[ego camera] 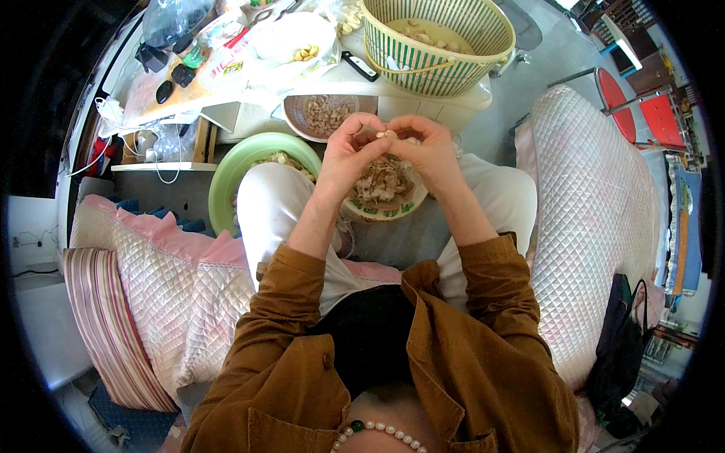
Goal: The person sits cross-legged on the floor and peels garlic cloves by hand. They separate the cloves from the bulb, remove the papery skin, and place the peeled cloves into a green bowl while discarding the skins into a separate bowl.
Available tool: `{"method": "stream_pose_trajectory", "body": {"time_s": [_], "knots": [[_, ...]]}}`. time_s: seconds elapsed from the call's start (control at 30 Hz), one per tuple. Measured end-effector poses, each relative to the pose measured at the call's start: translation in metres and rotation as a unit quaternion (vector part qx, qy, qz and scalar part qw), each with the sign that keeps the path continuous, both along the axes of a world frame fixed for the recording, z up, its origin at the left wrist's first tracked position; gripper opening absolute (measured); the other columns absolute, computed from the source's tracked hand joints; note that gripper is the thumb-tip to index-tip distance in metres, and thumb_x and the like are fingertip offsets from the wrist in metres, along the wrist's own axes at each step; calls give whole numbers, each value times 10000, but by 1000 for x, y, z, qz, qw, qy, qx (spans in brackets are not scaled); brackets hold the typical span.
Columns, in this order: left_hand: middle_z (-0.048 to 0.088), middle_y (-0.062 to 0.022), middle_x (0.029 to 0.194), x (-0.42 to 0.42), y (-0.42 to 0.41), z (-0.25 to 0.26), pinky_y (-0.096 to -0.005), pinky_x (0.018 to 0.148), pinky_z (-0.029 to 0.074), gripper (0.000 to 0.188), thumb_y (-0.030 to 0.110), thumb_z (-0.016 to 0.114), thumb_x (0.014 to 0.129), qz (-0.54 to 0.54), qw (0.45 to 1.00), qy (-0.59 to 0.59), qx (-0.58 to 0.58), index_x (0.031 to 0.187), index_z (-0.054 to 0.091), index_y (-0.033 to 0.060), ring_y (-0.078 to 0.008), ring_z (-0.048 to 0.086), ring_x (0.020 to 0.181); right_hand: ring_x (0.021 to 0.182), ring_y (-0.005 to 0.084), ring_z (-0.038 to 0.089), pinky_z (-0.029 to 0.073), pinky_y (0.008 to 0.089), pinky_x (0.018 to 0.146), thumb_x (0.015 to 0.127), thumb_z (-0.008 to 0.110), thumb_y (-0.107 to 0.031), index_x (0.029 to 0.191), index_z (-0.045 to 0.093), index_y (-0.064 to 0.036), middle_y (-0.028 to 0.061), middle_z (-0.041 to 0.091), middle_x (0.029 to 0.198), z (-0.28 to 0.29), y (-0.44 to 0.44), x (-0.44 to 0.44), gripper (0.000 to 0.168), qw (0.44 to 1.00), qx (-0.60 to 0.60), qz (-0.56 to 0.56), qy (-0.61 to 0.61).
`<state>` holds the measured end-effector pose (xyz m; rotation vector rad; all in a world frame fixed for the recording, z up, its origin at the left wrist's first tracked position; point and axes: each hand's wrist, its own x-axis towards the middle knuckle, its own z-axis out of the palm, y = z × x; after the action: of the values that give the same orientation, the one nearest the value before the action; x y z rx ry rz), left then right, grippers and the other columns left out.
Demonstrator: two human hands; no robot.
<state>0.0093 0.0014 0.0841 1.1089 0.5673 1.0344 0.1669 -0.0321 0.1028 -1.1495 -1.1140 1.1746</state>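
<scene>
A small pale garlic clove (386, 135) is pinched between the fingertips of my left hand (355, 148) and my right hand (426, 148). Both hands are raised over my lap and almost touch. Below them, between my knees, a round container with green printing (371, 215) holds a heap of dry garlic skins (385, 184). Past my left hand, a plastic colander (291, 110) contains many pale cloves (328, 113). By my left knee is a light green basin (224, 175) with garlic in it, partly hidden by the leg.
On the white table (334, 85) stand a green-striped basket (436, 76) with garlic in cloudy liquid, a black-handled knife (359, 66), a white plastic bag (289, 39) with cloves and a green-labelled jar (190, 52). A quilted cover (595, 215) lies to my right.
</scene>
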Motion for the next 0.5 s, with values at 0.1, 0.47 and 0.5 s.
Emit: {"method": "stream_pose_trajectory", "body": {"time_s": [0.1, 0.47, 0.5], "knots": [[633, -12, 889, -1, 1, 0, -214, 676, 483, 130, 38, 625, 894, -30, 999, -9, -9, 989, 544, 73, -75, 584, 782, 747, 98, 601, 483, 237, 693, 730, 746, -61, 926, 674, 28, 49, 661, 836, -6, 0, 2, 227, 999, -20, 11, 38], [593, -3, 841, 3, -1, -3, -192, 580, 439, 67, 99, 564, 944, 21, 999, -16, -20, 981, 515, 71, -58, 537, 676, 734, 102, 589, 478, 240, 680, 732, 763, -30, 946, 669, 16, 40, 645, 839, -9, -1, -7, 238, 982, -39, 0, 183], [590, -3, 832, 2, 0, -1, -193, 577, 440, 64, 101, 562, 946, 22, 999, -12, -22, 978, 516, 71, -60, 538, 670, 730, 103, 589, 475, 239, 675, 745, 754, -33, 950, 669, 19, 42, 645, 835, -9, -1, -7, 227, 983, -43, 3, 180]]}}
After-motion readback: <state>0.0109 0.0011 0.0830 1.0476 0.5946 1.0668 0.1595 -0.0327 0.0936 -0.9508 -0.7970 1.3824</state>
